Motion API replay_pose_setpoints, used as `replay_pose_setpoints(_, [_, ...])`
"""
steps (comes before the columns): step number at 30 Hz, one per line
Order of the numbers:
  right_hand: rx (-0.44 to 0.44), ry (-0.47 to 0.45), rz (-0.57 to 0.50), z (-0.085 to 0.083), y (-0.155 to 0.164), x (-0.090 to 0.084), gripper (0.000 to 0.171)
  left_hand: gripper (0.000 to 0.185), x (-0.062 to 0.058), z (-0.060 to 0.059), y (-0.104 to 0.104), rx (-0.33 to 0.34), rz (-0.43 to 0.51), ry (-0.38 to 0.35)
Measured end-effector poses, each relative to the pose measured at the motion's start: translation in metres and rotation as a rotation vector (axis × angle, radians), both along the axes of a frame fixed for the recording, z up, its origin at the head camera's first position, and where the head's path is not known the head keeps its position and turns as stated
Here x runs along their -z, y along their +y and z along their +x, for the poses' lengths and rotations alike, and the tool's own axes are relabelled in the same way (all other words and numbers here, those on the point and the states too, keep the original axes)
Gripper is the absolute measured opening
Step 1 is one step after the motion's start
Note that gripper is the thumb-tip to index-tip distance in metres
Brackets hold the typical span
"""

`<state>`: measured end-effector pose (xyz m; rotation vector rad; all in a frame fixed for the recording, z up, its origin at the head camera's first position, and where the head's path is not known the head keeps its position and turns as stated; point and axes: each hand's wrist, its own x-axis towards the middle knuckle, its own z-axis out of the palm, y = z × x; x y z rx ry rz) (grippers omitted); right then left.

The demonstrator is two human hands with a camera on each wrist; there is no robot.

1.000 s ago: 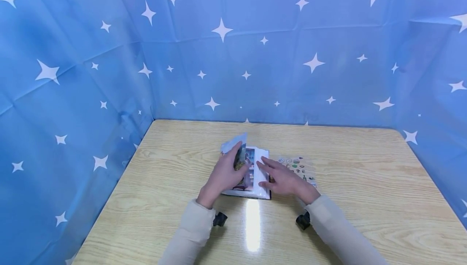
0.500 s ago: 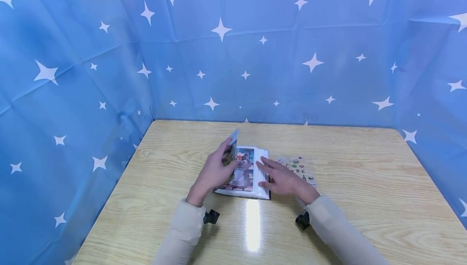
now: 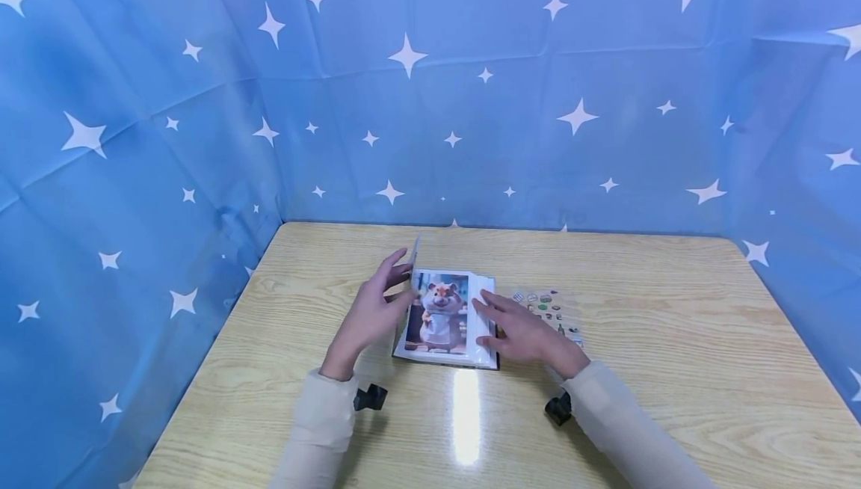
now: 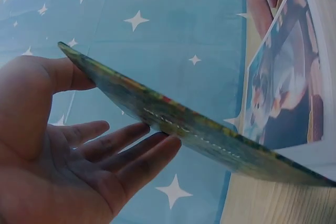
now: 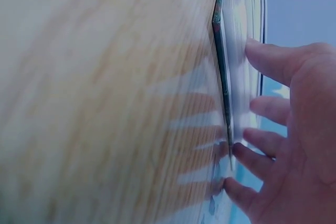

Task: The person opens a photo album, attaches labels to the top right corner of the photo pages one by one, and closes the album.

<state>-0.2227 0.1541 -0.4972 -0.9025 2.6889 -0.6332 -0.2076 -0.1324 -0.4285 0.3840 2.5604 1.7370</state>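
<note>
A small photo album (image 3: 483, 351) lies opened on the table, a picture of a hamster in a white apron (image 3: 439, 317) showing on its page. My left hand (image 3: 373, 308) holds the album's front cover (image 3: 413, 256), which stands nearly upright on the left side. The left wrist view shows the thumb on one face of that cover (image 4: 173, 114) and fingers against the other. My right hand (image 3: 521, 330) lies at the album's right edge with spread fingers, several of them touching the page edges (image 5: 241, 77).
Right of the album, partly behind my right hand, lies a clear sheet with small printed pictures (image 3: 558, 313). The wooden table (image 3: 673, 339) ends at a blue curtain with white stars (image 3: 498, 137).
My left hand has moved left, swinging the cover from over the picture to nearly upright, so the whole hamster picture shows. My right hand has stayed in place.
</note>
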Motion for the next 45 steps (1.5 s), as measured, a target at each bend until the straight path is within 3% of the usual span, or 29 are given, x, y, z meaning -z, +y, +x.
replay_pose_setpoints(7, [0.014,-0.004,-0.007,0.001,0.009,-0.001,0.072,0.062,-0.002,-0.003,-0.010,-0.031,0.027,-0.008])
replay_pose_setpoints(31, [0.028,-0.008,-0.018,0.003,0.022,-0.002,0.071,0.060,0.009,-0.008,-0.054,-0.069,0.215,-0.162])
replay_pose_setpoints(45, [0.024,-0.003,-0.030,0.003,0.023,-0.001,0.071,0.063,0.022,-0.008,-0.072,-0.190,0.121,-0.185])
